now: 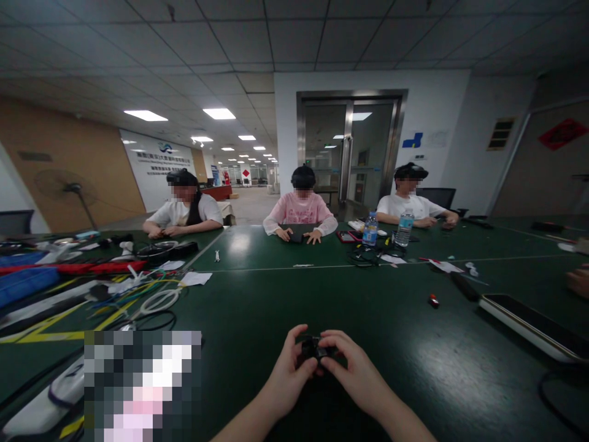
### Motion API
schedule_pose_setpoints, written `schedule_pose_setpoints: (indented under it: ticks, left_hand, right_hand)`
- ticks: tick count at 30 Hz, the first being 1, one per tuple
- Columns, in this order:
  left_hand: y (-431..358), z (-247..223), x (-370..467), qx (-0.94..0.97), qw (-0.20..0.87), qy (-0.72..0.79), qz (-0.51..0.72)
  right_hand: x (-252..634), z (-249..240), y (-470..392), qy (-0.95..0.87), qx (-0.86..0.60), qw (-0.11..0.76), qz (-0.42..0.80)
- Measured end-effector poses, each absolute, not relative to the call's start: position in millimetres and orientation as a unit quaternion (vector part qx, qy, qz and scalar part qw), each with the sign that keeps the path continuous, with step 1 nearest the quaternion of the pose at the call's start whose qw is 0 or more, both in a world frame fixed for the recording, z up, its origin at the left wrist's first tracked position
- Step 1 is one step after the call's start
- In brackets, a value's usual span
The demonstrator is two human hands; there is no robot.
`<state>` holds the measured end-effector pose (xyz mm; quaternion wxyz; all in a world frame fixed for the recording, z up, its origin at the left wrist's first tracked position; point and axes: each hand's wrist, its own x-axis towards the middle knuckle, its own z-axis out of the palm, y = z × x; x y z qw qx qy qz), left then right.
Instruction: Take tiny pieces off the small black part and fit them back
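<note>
Just above the green table (257,301), close in front of me, a small black object (313,348) sits between my two hands. Its exact kind is too dark and small to make out. My left hand (292,365) grips its left side, thumb below and fingers curled over the top. From the right, my right hand (347,359) closes on the same object with thumb and fingers. The two thumbs nearly meet at its near side, and the fingers partly cover it.
Cables (159,301), a power strip (43,405) and blue trays (27,285) crowd the left. On the right lie a white-edged flat device (529,325) and a small red item (433,300). Water bottles (370,230) stand farther back. Several people sit around the table.
</note>
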<state>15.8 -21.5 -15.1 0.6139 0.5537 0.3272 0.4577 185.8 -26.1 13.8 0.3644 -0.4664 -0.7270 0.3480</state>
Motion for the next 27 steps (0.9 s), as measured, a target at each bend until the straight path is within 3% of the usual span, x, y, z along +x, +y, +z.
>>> schedule_pose_setpoints:
  ticks: [18, 27]
  left_hand:
    - [-19.9, -15.3, 15.2, 0.567, 0.607, 0.323, 0.453]
    - [-18.3, -19.4, 14.2, 0.559, 0.609, 0.34, 0.449]
  right_hand:
    - [184.2, 15.1, -26.6, -0.718, -0.458, 0.381, 0.359]
    - [195.4, 12.3, -15.0, -0.642, -0.472, 0.464, 0.388]
